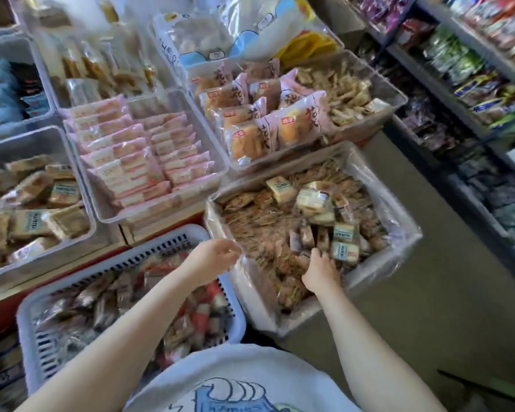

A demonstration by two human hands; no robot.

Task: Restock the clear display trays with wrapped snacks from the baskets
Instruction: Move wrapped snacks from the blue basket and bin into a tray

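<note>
A white slotted basket (36, 325) full of dark and red wrapped snacks stands at the lower left. To its right a clear plastic-lined bin (399, 215) holds brown wrapped snacks (250, 221) and small cream packets (344, 233). My left hand (213, 258) hovers over the bin's near left corner, fingers loosely curled, nothing visible in it. My right hand (321, 270) is palm down in the bin, its fingers buried among the brown snacks by the cream packets. Whether it grips one is hidden.
Clear display trays fill the counter: pink wafer packs (137, 156), pink bread bags (250, 120), brown squares (33, 203) at left, twisted sticks (348, 93). Shelves of bagged snacks (470, 72) run along the right beside a grey floor aisle (443, 292).
</note>
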